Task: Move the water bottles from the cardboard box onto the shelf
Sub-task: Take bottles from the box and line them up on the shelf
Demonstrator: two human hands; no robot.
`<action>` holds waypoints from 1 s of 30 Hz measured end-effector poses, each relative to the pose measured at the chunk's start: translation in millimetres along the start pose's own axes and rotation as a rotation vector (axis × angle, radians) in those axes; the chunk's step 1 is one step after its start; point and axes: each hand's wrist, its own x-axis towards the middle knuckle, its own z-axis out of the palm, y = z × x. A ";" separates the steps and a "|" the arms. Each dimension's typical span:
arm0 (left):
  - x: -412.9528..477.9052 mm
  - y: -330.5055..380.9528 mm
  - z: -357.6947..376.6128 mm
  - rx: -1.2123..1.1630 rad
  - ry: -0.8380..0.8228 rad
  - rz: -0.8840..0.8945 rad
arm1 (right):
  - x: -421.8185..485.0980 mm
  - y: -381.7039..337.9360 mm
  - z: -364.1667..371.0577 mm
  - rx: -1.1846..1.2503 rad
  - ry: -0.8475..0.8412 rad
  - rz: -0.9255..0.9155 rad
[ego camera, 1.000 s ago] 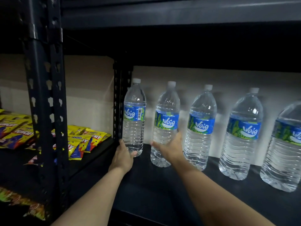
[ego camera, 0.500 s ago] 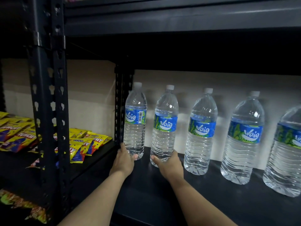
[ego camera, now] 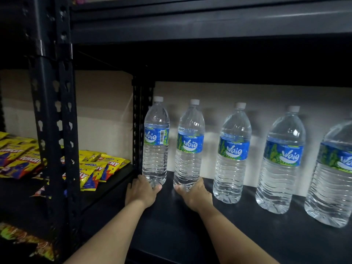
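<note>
Left hand (ego camera: 142, 192) grips the end bottle (ego camera: 155, 149), right hand (ego camera: 195, 195) the second bottle (ego camera: 188, 149); five line the shelf's (ego camera: 190, 235) back edge, box unseen.

Dark shelf (ego camera: 190, 235) carries a row of upright water bottles with blue labels. Left grip (ego camera: 142, 193) curls round the base of the leftmost bottle (ego camera: 156, 141). Right grip (ego camera: 196, 196) curls round the base of the second bottle (ego camera: 189, 147). Three further bottles (ego camera: 235, 151) stand to the right, apart from both grips. Yellow snack packets (ego camera: 95, 168) lie in the bay to the left.
</note>
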 end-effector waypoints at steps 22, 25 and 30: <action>-26.2 -6.9 -3.3 0.346 -0.209 0.008 | -5.6 0.7 -7.9 0.040 -0.083 0.001; -25.6 -5.9 -2.8 0.321 -0.186 0.009 | -13.4 1.9 -14.6 0.049 -0.121 0.030; -38.4 -3.0 -16.0 0.029 -0.006 0.044 | -39.2 10.9 -35.5 -0.008 -0.192 0.014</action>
